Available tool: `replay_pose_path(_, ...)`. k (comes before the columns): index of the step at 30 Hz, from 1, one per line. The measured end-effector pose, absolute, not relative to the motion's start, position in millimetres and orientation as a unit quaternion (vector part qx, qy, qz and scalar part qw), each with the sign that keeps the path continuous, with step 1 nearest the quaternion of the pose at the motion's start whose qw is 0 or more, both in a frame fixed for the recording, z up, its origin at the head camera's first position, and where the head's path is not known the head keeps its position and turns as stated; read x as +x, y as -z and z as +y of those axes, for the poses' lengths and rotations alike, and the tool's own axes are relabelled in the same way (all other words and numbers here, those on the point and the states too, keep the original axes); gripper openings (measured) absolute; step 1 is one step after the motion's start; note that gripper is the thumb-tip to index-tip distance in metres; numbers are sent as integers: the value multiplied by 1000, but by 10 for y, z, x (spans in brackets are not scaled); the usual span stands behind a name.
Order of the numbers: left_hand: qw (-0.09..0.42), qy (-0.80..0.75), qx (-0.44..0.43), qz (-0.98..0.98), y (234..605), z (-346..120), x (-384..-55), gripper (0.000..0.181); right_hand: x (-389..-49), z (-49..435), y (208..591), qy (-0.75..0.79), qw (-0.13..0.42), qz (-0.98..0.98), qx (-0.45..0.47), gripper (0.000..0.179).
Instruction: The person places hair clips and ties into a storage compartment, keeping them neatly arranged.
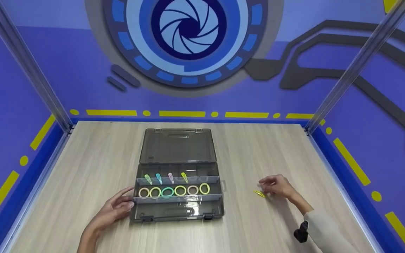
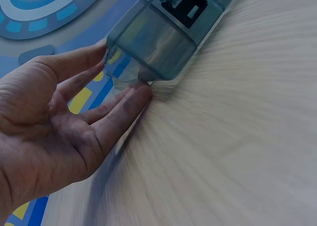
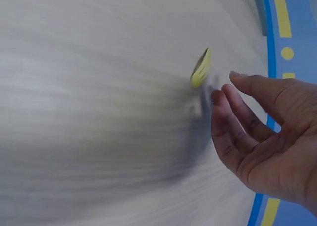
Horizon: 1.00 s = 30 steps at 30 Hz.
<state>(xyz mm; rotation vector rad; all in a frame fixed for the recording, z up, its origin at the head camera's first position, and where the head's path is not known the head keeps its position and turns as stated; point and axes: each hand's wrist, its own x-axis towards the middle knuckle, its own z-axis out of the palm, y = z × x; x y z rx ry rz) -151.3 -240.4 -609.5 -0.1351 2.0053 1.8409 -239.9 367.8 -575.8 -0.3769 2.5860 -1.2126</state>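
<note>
My left hand point(image 1: 109, 210) rests its fingertips against the left side of a dark see-through storage box point(image 1: 178, 218); the left wrist view shows that hand point(image 2: 64, 122) at the box's corner point(image 2: 153, 42). On the right of the table, my right hand point(image 1: 276, 187) is beside a yellow snap hair clip point(image 1: 259, 194). In the right wrist view the clip point(image 3: 200, 68) is apart from the fingers of the right hand point(image 3: 262, 132), which are loosely bent and hold nothing. Inside the open box are several hair clips point(image 1: 170, 178) in one compartment and several hair ties point(image 1: 167, 192) in another.
The box's lid point(image 1: 178, 147) lies folded back toward the far wall. Its front compartment point(image 1: 167, 211) shows bare plastic. Metal posts point(image 1: 357, 63) and purple panels point(image 1: 30, 88) border the wood-grain table point(image 1: 244, 228).
</note>
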Motion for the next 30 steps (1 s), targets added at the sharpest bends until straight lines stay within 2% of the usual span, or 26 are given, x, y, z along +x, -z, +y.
replay_pose_path(6,208,-661,-57,719,6096,-2408,-1505,74,-2401,3779,5922,350,95,904,-225,26)
replay_pose_path(15,209,-667,-54,713,6106,-2403,-1500,74,-2383,3748,5973,366,102,882,-279,35)
replay_pose_path(21,205,-667,-48,715,6104,-2414,-1517,74,-2406,3657,5985,367,79,854,-360,31)
replay_pose_path(30,204,-664,-64,716,6085,-2390,-1507,75,-2433,3586,5924,350,109,848,-383,27)
